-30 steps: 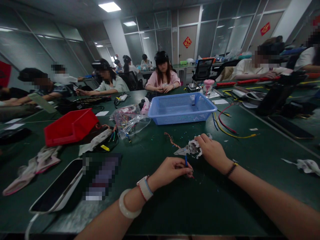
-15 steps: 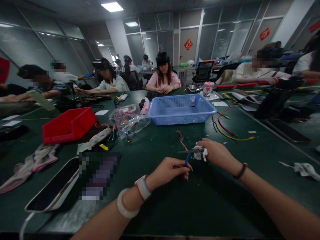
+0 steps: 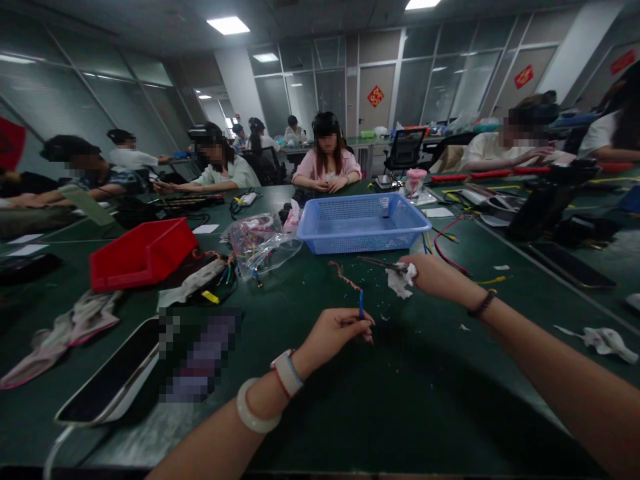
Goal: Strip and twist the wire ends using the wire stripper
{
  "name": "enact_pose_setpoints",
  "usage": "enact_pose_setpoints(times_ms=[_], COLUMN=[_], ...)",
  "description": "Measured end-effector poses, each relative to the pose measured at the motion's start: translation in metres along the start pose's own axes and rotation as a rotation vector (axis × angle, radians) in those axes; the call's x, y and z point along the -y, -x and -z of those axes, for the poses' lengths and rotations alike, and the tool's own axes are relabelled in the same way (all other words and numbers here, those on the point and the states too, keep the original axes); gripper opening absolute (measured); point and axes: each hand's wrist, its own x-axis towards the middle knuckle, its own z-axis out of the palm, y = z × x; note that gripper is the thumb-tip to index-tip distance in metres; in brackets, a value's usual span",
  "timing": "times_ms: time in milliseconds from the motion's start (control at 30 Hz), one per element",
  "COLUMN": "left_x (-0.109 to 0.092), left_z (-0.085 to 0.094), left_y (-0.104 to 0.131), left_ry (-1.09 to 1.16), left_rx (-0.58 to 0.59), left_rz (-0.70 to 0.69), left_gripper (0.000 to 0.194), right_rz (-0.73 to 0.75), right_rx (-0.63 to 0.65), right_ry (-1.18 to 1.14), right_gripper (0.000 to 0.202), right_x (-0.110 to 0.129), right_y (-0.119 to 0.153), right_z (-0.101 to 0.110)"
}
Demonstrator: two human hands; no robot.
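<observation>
My left hand (image 3: 333,339) pinches a short blue wire (image 3: 361,304) between thumb and fingers. From its upper end a bare, twisted copper strand (image 3: 344,275) bends away up and to the left. My right hand (image 3: 434,279) is closed around the handles of a pair of scissors (image 3: 381,263), with crumpled white tissue or cloth (image 3: 401,283) bunched at the grip. The scissor blades point left, above the wire and apart from it. The handles are mostly hidden by my fingers and the white material.
A blue mesh basket (image 3: 363,241) stands ahead, beside a clear plastic bag (image 3: 257,243) of wires. To the left are a red bin (image 3: 143,257), a glove (image 3: 65,337) and a white-edged device (image 3: 113,373). Loose coloured wires (image 3: 440,243) lie right of the basket. Co-workers sit across the table.
My right hand has lifted the scissors up and away from the blue wire, which was at the blades before. My left hand has shifted slightly left with the wire.
</observation>
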Motion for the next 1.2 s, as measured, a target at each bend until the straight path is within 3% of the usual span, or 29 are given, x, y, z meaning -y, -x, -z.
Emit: enact_pose_setpoints(times_ms=[167, 267, 400, 600, 767, 933, 1200], left_x=[0.002, 0.002, 0.001, 0.002, 0.006, 0.012, 0.017], left_z=[0.004, 0.004, 0.003, 0.004, 0.008, 0.012, 0.017], left_y=[-0.002, -0.001, 0.001, 0.000, -0.003, -0.008, -0.013], left_ry=[0.072, 0.052, 0.031, 0.082, 0.053, -0.013, 0.085], left_rx=[-0.094, -0.092, -0.093, -0.136, -0.221, -0.385, -0.593], left_rz=[-0.044, -0.057, -0.071, -0.111, -0.193, -0.303, -0.251], left_gripper=[0.023, 0.022, 0.021, 0.024, 0.020, 0.015, 0.023], right_rz=[-0.127, -0.210, -0.277, -0.387, -0.441, -0.366, -0.323], right_rx=[0.060, 0.129, 0.185, 0.229, 0.159, 0.127, 0.192], right_ry=[-0.244, -0.440, -0.689, -0.954, -1.044, -1.127, -1.237], right_gripper=[0.017, 0.015, 0.008, 0.015, 0.008, 0.007, 0.008], right_x=[-0.010, -0.007, 0.000, 0.002, 0.004, 0.014, 0.032], right_y=[-0.054, -0.078, -0.096, -0.106, -0.094, -0.060, 0.007], right_z=[0.037, 0.046, 0.038, 0.018, 0.011, -0.004, -0.044])
